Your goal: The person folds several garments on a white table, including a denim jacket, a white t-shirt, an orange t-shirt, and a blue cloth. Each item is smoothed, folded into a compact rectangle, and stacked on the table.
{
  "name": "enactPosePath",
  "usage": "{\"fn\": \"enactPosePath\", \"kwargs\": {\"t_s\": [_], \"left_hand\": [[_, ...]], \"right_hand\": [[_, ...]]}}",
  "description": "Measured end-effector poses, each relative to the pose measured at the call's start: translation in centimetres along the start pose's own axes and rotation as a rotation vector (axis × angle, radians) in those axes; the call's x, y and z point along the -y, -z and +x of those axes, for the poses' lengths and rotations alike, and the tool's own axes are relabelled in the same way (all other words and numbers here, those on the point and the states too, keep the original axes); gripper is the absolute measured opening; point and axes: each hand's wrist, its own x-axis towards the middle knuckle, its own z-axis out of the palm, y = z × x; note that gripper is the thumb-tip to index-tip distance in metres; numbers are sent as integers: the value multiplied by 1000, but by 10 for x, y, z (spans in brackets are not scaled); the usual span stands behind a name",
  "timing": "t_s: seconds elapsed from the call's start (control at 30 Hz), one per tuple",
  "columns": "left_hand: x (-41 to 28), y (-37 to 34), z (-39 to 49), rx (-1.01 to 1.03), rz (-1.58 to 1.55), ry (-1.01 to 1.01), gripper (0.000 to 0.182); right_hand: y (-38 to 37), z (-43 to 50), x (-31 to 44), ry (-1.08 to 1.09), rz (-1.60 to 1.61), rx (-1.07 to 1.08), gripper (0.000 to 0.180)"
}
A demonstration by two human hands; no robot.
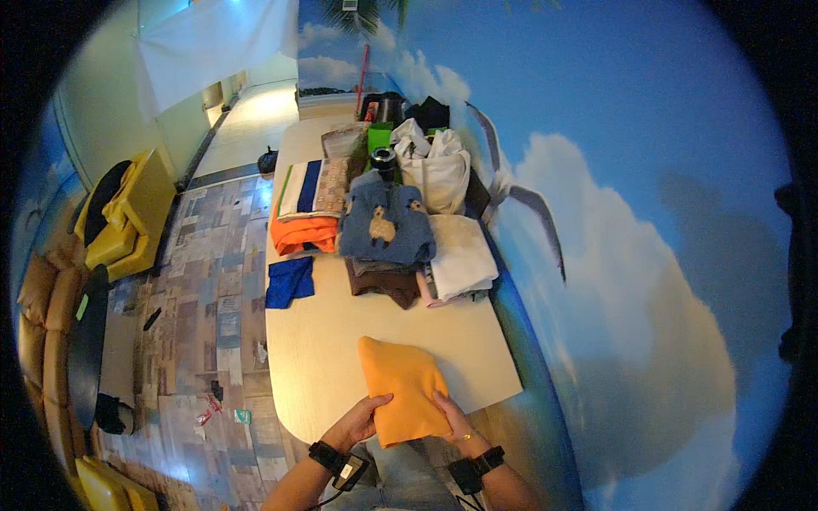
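Observation:
Between my two hands is a folded yellow-orange cloth [404,389], held at the near edge of a pale wooden table [319,358]. My left hand [361,418] grips its left side with the thumb on top. On the right side, my right hand [455,418] pinches the cloth the same way; the fingers of both hands are partly hidden beneath it. The cloth's far corner points away from me over the tabletop. Farther up the table lies a small folded blue cloth [289,282] by the left edge.
Folded clothes stand in piles: a blue sweater with an animal pattern [383,223], striped fabric [312,188] over orange cloth [305,235], and white cloth [463,255]. Behind them are a white tote bag [438,175] and a dark bottle [383,161]. A painted wall [613,319] borders the right.

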Motion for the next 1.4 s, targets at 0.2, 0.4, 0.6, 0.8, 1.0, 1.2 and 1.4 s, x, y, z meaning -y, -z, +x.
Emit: {"fn": "enactPosePath", "kwargs": {"t_s": [0.2,0.4,0.6,0.8,1.0,1.2,1.4], "left_hand": [[-26,-52,46,105,97,35,49],[-118,-140,127,277,276,-72,53],[-192,-191,175,121,350,-229,43],[-129,-81,256,-294,421,-206,39],[-114,-75,259,-393,481,-307,28],[-110,-82,268,-405,534,-388,29],[-109,-61,261,-518,745,-437,33]], "right_hand": [[-5,-18,68,-48,-168,-219,63],[7,21,199,450,-539,-276,59],[-2,87,300,575,-450,-175,53],[112,187,259,418,-1123,-524,57],[53,178,261,460,-1491,-630,60],[23,224,283,701,-1979,-369,65],[11,280,261,493,-2184,-244,58]]}}
